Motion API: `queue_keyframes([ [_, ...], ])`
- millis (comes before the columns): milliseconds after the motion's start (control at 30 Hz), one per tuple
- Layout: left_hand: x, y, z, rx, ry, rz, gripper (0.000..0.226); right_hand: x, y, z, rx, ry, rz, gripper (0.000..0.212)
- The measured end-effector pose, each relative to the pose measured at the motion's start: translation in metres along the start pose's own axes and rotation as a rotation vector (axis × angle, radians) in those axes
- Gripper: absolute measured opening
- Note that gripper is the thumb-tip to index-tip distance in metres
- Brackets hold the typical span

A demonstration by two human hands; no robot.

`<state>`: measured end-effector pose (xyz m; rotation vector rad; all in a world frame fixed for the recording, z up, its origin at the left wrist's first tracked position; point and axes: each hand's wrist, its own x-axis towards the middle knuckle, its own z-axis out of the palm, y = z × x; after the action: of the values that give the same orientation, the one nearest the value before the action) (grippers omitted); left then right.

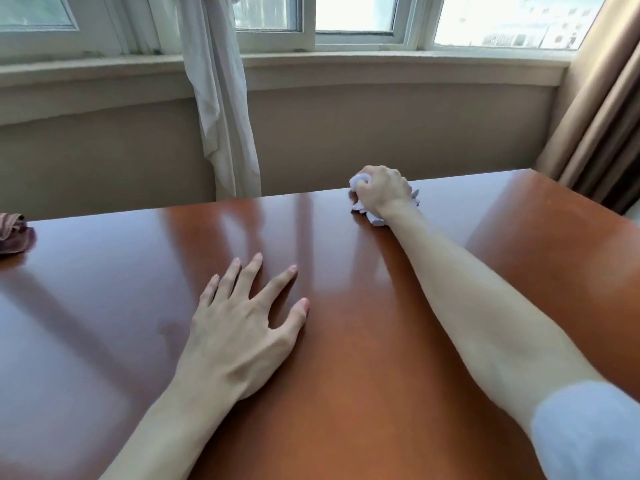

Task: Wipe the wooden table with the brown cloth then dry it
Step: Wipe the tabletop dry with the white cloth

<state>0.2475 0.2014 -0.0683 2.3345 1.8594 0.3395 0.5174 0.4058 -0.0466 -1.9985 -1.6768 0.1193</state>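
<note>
The glossy reddish-brown wooden table (346,393) fills the lower part of the view. My right hand (381,190) reaches to the far edge and grips a crumpled white tissue (360,206), pressing it onto the tabletop. My left hand (242,323) lies flat on the table near the middle, fingers straight and spread. The brown cloth (14,233) sits bunched at the far left edge of the table, away from both hands.
Behind the table runs a beige wall with a window sill (381,64). A white curtain (221,109) hangs behind the table's far edge. Brown drapes (602,126) hang at the right, past the table's far right corner.
</note>
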Motion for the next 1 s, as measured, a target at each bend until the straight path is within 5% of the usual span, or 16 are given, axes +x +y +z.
queue_keyframes([
  [200, 0.0, -0.001, -0.002, -0.019, -0.03, -0.01, 0.067, -0.042, -0.01, -0.009, 0.047, -0.019, -0.019, 0.028],
  [533, -0.047, 0.036, -0.031, 0.015, -0.007, 0.088, 0.051, -0.353, -0.026, -0.095, 0.193, -0.269, -0.441, 0.037],
  [600, -0.078, 0.043, -0.043, -0.031, -0.066, 0.097, 0.053, -0.376, -0.004, -0.12, 0.181, -0.29, -0.399, 0.039],
  [767, -0.168, 0.03, -0.051, 0.291, -0.153, 0.137, 0.06, -0.336, 0.006, -0.119, 0.054, 0.046, 0.057, 0.02],
  [933, -0.208, 0.0, -0.053, 0.279, -0.257, 0.052, 0.067, -0.425, -0.068, -0.092, 0.13, -0.128, -0.294, 0.029],
  [1000, -0.214, -0.007, -0.049, 0.276, -0.24, 0.054, 0.066, -0.469, -0.054, -0.114, 0.221, -0.156, -0.292, 0.034],
])
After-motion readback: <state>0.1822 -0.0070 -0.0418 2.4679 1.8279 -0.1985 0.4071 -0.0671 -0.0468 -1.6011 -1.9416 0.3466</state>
